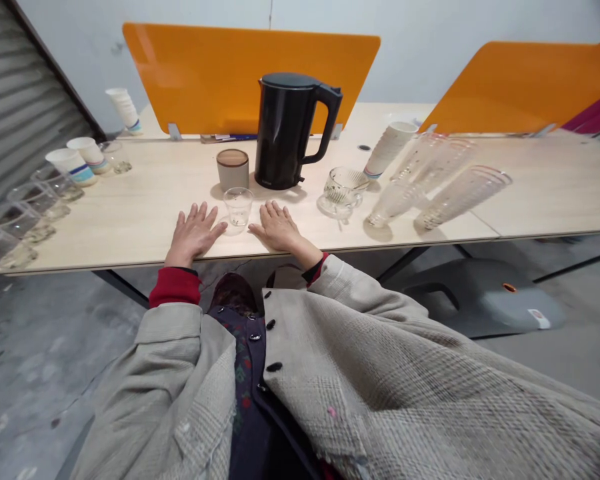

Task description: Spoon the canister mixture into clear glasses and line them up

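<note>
The sleeves of a beige woven coat [380, 373] fill the bottom of the frame, open over a dark floral garment [240, 373] with black buttons, and red cuffs show at both wrists. Beyond them, the left hand [194, 233] and right hand [276, 227] rest palms down on the near edge of a pale wooden desk [130, 227], fingers spread and open, gripping nothing. Between them, just beside both sets of fingertips, stands a small clear glass tumbler [239, 207], at the lower middle of the desk. Behind it sit a lidded beige canister [233, 169] and a black electric kettle [285, 130]. To the kettle's right, a ribbed glass dripper [343, 190] sits on a glass saucer [336, 205]. Further right, a tilted stack of paper cups [387, 150] and blurred, tilted stacks of clear cups [463, 197] lie on the desk. Along the left edge runs a row of clear glasses [15, 243], with paper cups [70, 165] beyond them and another paper-cup stack [124, 110] at the upper left. Orange divider panels [250, 77] cross the top of the frame, a corrugated shutter [25, 100] stands at the far left, and a grey stool [480, 297] sits on the floor at the right.
</note>
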`<state>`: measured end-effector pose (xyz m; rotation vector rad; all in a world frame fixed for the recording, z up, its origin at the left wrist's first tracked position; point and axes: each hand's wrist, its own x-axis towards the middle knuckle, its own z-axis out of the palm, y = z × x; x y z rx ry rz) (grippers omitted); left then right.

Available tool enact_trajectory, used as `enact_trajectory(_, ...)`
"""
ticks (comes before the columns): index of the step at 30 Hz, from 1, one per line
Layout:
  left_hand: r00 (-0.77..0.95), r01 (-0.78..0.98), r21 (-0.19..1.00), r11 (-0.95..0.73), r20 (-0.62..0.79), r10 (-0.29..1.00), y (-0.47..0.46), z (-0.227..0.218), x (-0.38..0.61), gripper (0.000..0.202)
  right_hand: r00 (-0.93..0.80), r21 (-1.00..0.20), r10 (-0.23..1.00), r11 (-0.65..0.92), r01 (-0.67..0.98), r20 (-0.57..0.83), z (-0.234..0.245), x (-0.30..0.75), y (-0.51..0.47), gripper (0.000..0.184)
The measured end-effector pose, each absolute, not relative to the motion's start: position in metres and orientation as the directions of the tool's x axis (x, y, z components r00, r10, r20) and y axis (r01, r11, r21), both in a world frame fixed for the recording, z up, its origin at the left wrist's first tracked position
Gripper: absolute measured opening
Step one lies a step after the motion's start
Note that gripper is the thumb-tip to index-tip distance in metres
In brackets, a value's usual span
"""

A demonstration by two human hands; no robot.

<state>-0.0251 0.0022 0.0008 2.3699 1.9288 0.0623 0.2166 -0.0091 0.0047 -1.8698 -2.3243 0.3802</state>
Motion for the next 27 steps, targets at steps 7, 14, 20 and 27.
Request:
enact_trajectory(7,0.208,0.973,0.104,-0.205,-0.023,0.978,0.0035,-0.0005,-0.0266,0.08,-0.226,-0.266,0.973,0.204,0.942,-0.055,0.0043,0.2175,-0.0087,0.084)
enact_trajectory(14,0.21,0.973,0.101,-0.206,-0.03,0.977,0.0011,0.0015,-0.0252,0.08,-0.221,-0.27,0.972,0.193,0.943,-0.077,0.01,0.2162,-0.0135,0.083)
enact_trajectory(20,0.212,0.972,0.105,-0.209,-0.023,0.977,0.0007,0.0014,-0.0254,0.079,-0.224,-0.262,0.973,0.203,0.944,-0.053,0.0094,0.2161,-0.0145,0.082)
enact_trajectory(27,0.214,0.972,0.102,-0.209,-0.035,0.976,0.0008,0.0013,-0.0256,0.08,-0.232,-0.246,0.972,0.215,0.945,-0.041,0.0069,0.2168,-0.0148,0.082)
